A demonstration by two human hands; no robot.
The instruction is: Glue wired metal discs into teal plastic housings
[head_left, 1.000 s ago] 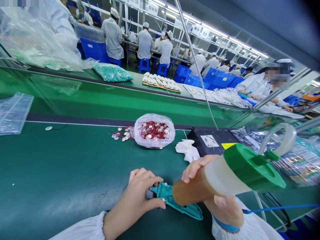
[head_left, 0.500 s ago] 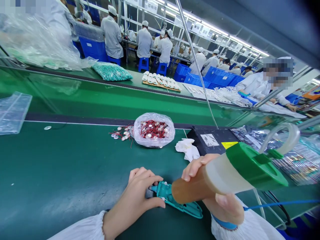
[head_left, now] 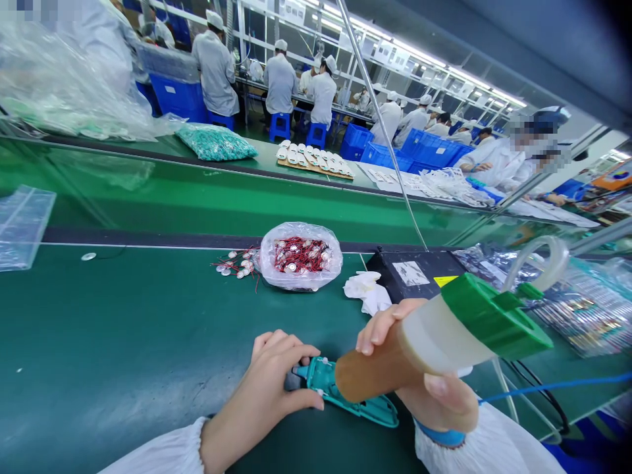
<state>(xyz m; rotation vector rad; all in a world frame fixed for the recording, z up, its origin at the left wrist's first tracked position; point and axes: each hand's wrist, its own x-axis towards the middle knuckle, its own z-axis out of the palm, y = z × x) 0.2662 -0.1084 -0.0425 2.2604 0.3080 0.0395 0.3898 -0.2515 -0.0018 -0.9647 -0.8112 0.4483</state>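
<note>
Left hand (head_left: pixel 266 378) pinches teal casing (head_left: pixel 378 411); right hand (head_left: pixel 444 403) clasps bottle (head_left: pixel 434 339)

The left grip has thumb and fingers about the casing's narrow end, low over the bench (head_left: pixel 123 342). The right grip is wrapped round the tilted bottle, whose base covers part of the casing; whether they touch cannot be told. Brown contents (head_left: pixel 370 376) fill the base end, with a green cap (head_left: pixel 486 319) and looped tube (head_left: pixel 555 250) opposite. Beyond sit crumpled white material (head_left: pixel 368 293), a black box (head_left: pixel 417 273) and an open plastic bag (head_left: pixel 301 283) of red-wired discs (head_left: pixel 303 255).
</note>
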